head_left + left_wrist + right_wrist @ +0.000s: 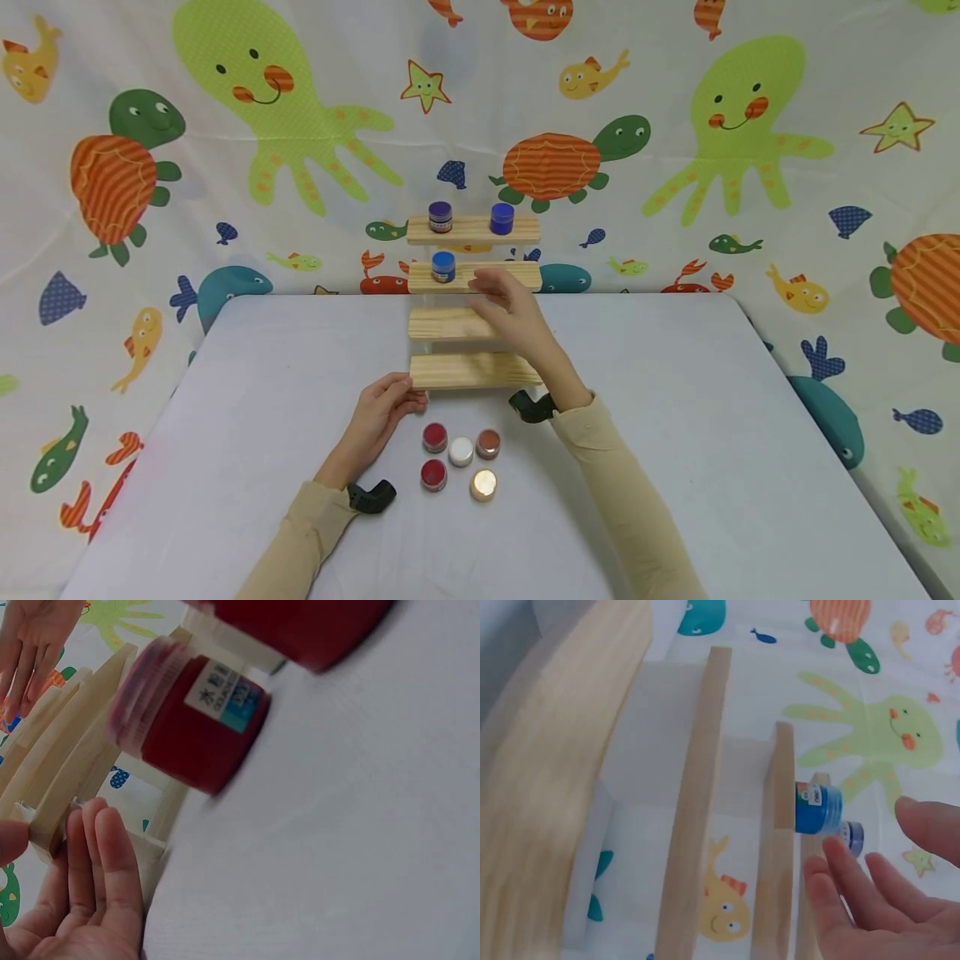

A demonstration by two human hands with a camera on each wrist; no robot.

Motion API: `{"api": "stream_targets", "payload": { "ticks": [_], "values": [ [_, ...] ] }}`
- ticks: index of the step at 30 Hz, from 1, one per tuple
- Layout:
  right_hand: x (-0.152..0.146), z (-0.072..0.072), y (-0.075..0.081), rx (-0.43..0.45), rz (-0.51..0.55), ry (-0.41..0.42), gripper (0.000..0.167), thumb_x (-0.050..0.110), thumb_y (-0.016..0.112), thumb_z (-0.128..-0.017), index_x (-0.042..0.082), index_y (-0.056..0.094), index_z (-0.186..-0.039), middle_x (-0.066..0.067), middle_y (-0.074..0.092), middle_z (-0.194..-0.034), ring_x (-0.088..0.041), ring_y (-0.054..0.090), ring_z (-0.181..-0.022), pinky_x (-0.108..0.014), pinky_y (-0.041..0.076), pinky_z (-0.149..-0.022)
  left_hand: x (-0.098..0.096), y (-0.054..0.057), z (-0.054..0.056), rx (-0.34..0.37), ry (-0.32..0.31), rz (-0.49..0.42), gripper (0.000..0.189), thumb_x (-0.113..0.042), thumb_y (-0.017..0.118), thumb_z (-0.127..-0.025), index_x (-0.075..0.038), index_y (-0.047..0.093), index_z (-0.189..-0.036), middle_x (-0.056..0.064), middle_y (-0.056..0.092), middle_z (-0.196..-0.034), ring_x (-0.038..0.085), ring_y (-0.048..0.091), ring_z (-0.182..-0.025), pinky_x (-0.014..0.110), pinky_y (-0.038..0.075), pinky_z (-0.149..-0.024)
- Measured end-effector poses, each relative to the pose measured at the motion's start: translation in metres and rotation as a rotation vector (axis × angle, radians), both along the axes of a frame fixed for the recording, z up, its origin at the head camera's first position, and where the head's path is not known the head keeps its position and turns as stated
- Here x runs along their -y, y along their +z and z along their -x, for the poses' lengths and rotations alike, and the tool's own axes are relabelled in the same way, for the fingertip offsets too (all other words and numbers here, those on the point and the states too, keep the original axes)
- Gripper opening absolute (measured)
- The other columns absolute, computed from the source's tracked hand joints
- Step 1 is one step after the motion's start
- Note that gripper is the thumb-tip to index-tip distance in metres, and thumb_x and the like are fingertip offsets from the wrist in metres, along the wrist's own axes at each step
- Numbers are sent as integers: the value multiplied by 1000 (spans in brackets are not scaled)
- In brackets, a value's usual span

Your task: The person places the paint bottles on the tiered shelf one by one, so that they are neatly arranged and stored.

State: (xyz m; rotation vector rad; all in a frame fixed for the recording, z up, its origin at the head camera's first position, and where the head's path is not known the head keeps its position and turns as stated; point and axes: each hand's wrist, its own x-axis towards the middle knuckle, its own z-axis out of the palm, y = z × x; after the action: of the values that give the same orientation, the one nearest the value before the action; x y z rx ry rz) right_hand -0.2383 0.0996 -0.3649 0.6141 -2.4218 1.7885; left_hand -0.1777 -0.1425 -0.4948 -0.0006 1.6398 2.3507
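A stepped wooden rack [476,372] with several boards stands at the table's back. My left hand [377,419] pinches the left end of its lowest board, thumb on one side and fingers on the other, as the left wrist view shows. My right hand [513,312] hovers at the second board from the top, fingers loosely bent and holding nothing. Left of it on that board is a blue paint jar [443,267]. On the top board sit a purple paint jar [440,217] and another blue jar [502,219].
In front of the rack, on the white table [300,358], stand two red jars [434,437], a white jar [461,452], a brown jar [488,444] and a gold-topped jar [483,485]. A sea-animal curtain [465,125] hangs behind.
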Motion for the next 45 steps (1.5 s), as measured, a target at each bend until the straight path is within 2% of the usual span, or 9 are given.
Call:
{"api": "stream_targets", "payload": {
  "ticks": [8,12,16,23,28,35,45],
  "values": [
    [-6,-21,-12,-29,33,115,38,3,60,-98,-4,51,-134,-18,60,-128,-30,56,-122,-41,45,-106,1,-1,1,-2,8,11,31,-16,53,-104,11,51,-119,15,64,-98,19,64,-90,28,57,-81],
    [-8,-29,-20,9,35,173,38,1,60,-98,-4,51,-134,-18,61,-127,-29,58,-120,-39,49,-102,0,-1,1,-9,1,16,32,-17,53,-104,11,51,-120,15,64,-99,19,64,-90,28,57,-82],
    [-11,-37,-28,31,16,222,36,5,61,-98,-4,53,-133,-15,62,-126,-25,59,-118,-33,50,-100,0,0,0,-20,-2,4,30,-15,53,-104,11,51,-119,14,63,-98,19,64,-89,28,57,-82],
    [-17,-46,-45,41,13,329,28,2,60,-98,-1,59,-126,-15,64,-122,-26,61,-114,-35,52,-98,-1,1,0,-20,-2,-6,26,-14,52,-104,9,53,-116,14,64,-97,19,64,-89,28,57,-81],
    [-23,-52,-55,100,29,364,27,-1,62,-96,-1,62,-123,-15,65,-120,-29,62,-113,-34,52,-97,-1,1,0,-18,4,4,27,-14,52,-104,10,52,-116,14,63,-97,18,64,-88,27,57,-81],
    [-32,-61,-67,192,25,413,25,0,61,-97,-2,62,-122,-16,65,-119,-44,59,-112,-32,53,-95,-2,1,1,-12,8,0,27,-14,53,-104,9,53,-117,14,64,-96,19,64,-87,27,57,-81],
    [-41,-66,-84,259,-39,564,26,1,59,-98,-1,62,-124,-22,63,-123,-30,59,-117,-32,52,-96,-2,1,0,-12,12,-2,27,-15,52,-104,9,53,-116,15,64,-96,19,64,-87,27,57,-81]
  ]
}}
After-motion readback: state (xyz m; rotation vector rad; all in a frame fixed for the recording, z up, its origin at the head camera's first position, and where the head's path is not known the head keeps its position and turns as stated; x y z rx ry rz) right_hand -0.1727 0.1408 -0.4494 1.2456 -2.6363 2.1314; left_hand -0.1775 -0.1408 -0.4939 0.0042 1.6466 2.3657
